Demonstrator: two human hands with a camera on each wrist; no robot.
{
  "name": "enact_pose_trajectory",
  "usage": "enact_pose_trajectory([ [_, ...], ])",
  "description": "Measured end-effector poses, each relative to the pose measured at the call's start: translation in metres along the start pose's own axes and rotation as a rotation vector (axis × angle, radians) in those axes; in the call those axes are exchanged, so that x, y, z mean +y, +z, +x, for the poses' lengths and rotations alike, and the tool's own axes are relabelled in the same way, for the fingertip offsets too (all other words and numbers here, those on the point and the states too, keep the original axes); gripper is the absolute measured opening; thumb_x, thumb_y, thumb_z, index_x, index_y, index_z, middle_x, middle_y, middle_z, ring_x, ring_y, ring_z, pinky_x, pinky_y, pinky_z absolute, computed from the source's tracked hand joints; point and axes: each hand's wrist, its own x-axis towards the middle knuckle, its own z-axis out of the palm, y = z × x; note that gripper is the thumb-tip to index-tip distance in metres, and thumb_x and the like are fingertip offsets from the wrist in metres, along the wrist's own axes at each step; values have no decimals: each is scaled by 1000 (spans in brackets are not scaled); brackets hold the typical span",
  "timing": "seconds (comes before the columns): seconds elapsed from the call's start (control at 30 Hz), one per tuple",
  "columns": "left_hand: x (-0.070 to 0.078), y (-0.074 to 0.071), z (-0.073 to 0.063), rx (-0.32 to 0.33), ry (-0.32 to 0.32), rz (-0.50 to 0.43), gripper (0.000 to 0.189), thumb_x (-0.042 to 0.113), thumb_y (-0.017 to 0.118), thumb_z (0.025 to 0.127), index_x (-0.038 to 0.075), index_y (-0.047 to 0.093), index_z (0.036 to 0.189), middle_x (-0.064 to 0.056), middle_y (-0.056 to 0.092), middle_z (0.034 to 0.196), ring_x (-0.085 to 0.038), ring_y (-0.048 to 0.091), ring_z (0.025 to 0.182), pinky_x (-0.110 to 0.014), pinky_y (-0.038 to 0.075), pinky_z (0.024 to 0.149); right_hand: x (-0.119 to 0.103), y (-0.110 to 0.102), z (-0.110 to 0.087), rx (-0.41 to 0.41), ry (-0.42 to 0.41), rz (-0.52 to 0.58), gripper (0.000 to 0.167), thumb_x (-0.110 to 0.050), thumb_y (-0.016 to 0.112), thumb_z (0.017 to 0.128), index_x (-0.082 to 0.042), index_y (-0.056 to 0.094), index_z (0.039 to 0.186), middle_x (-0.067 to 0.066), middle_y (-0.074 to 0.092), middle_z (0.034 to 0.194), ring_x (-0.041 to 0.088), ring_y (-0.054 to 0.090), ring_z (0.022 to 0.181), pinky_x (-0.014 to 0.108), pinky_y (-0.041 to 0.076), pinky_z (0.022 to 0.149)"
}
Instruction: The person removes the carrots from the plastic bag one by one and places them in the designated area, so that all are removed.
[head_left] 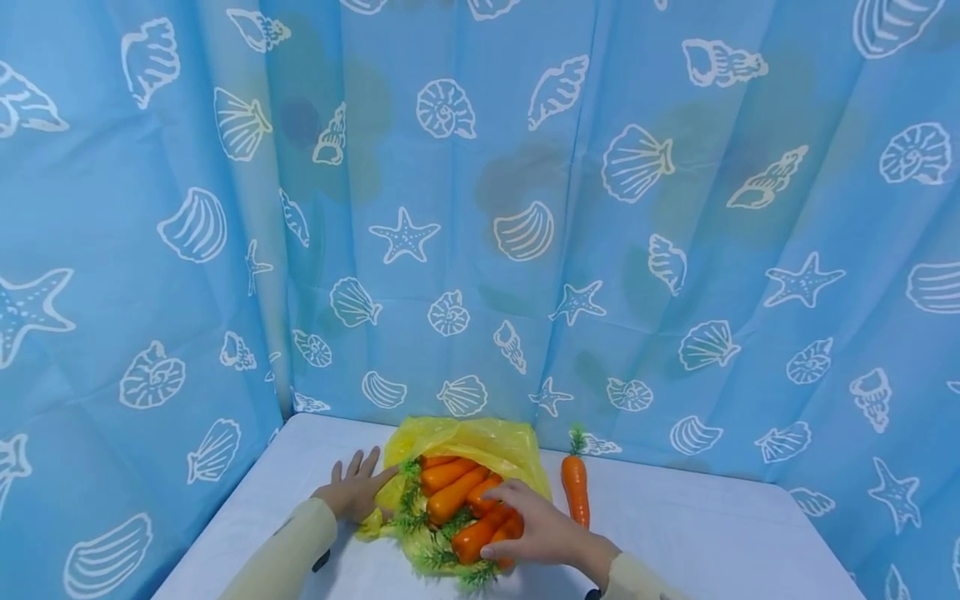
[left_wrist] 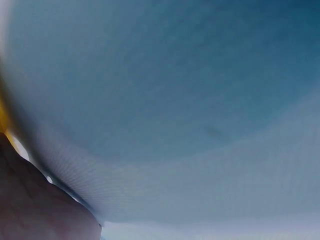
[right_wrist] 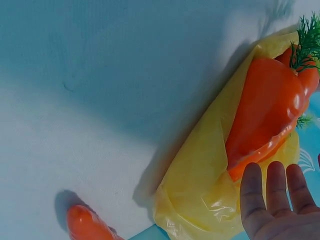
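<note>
A yellow plastic bag lies on the table with its mouth toward me, and several orange carrots with green leafy tops lie in the opening. My left hand rests at the bag's left edge, fingers spread and thumb side against the plastic. Over the carrots at the front right reaches my right hand, its thumb close to the nearest carrots. In the right wrist view its fingers are straight and apart, beside the bag and carrots.
One loose carrot with a green top lies right of the bag, beyond my right hand. The white-covered table meets a blue shell-print curtain at the back and left. Mostly table surface fills the left wrist view.
</note>
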Motion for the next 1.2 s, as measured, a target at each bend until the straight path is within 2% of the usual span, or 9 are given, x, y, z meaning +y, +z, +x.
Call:
enact_pose_trajectory([
  [0.37, -3, 4, 3, -1, 26, 29, 76, 54, 68, 87, 29, 38, 152, -16, 10, 166, -46, 8, 151, -69, 1, 117, 6, 9, -2, 0, 31, 56, 55, -43, 74, 87, -18, 60, 133, 2, 58, 134, 25, 53, 121, 47, 49, 100],
  [0.7, -1, -1, 2, 7, 9, 55, 76, 54, 69, 85, 29, 40, 151, -17, 12, 166, -47, 10, 150, -70, 3, 117, 10, 8, -3, 11, -29, -16, 51, -44, 74, 87, -19, 63, 130, 0, 59, 131, 21, 55, 118, 42, 49, 98],
  [0.97, -1, -1, 6, 7, -5, 50, 76, 54, 68, 86, 29, 39, 151, -17, 12, 166, -46, 9, 150, -69, 3, 117, 10, 8, -1, 3, 60, -3, 54, -47, 76, 83, -22, 63, 130, -3, 58, 133, 22, 53, 120, 50, 47, 101],
  [1.2, -2, 1, 4, 5, 15, 35, 77, 53, 69, 86, 27, 39, 152, -19, 11, 165, -48, 9, 150, -70, 2, 116, 14, 5, 0, -6, 41, -26, 54, -46, 76, 84, -22, 62, 131, -3, 60, 131, 19, 54, 117, 47, 48, 100],
])
